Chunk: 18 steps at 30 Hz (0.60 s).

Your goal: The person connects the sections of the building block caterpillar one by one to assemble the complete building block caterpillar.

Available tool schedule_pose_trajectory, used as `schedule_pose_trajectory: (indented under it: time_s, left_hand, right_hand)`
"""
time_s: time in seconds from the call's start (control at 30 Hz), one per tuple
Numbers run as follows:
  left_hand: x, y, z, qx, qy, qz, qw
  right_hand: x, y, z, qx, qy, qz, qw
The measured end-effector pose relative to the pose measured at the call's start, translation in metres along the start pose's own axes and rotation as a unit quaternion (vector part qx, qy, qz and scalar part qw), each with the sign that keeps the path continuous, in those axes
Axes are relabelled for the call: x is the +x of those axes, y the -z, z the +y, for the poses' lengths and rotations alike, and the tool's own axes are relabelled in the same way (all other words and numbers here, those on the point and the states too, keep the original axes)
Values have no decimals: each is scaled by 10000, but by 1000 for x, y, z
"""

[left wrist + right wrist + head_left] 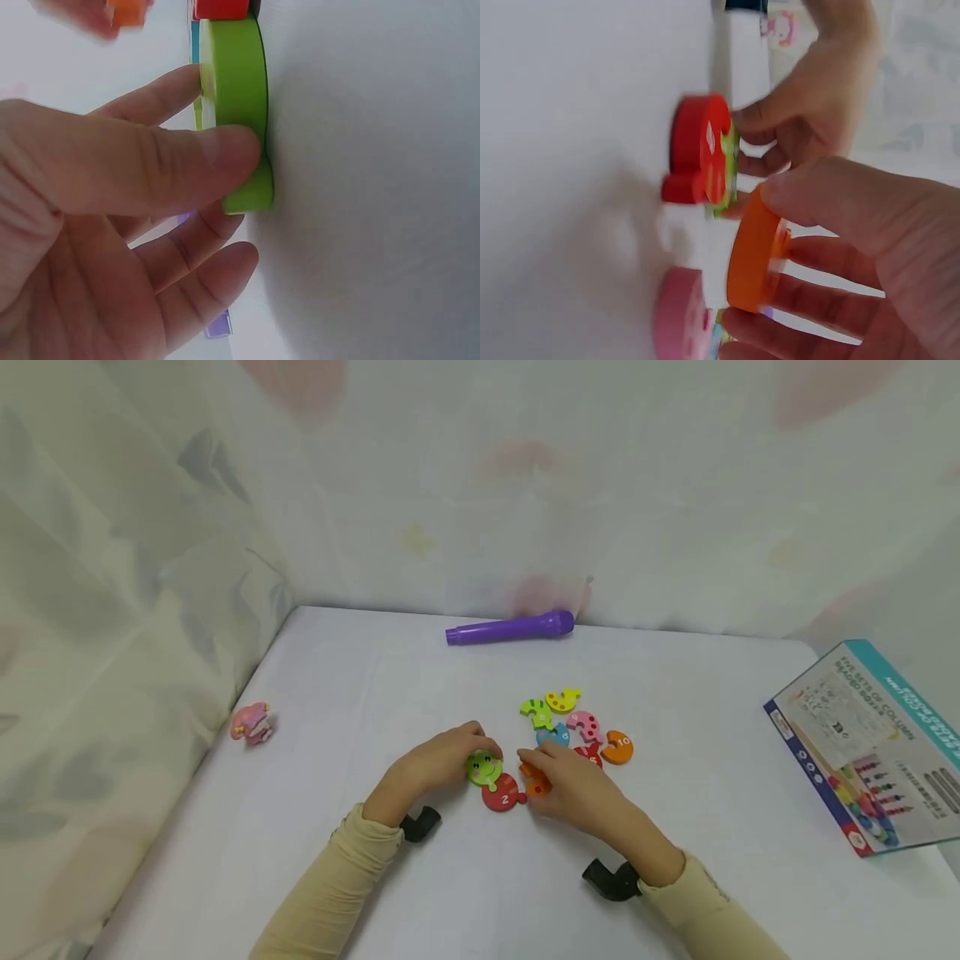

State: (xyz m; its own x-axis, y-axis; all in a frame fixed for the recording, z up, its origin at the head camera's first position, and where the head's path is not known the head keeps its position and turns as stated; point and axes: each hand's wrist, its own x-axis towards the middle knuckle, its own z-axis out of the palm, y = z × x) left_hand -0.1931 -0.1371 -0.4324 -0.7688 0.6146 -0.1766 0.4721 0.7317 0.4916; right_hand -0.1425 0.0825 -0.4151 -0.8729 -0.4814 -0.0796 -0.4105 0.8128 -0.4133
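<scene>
My left hand grips the green smiling head piece, its thumb on the near edge in the left wrist view. Joined to that head is a red piece marked 2, its knob pointing right. My right hand pinches an orange piece between thumb and fingers, raised off the table beside the red knob. Past my right hand lie loose pieces: a green one, a yellow one, a blue one, a pink one, a red one and an orange one marked 10.
A purple toy microphone lies near the table's back edge. At the far left is a small pink figure. A printed box stands at the right edge. White cloth covers the table.
</scene>
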Motion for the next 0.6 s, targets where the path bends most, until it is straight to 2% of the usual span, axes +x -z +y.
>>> schedule_pose_trajectory:
  time_s: [0.1,0.23,0.6]
  left_hand:
    - [0,0,2,11,43,-14,10000]
    - [0,1,2,-10,85,-22,10000]
    - [1,-2,1,4,104,9,9999]
  right_hand:
    - [-11,-5,-1,149,125,-114,9997]
    - [-16,-12,-2,101,336,-59,9994]
    - [-9,-25,-6,-354,-107,383,9986]
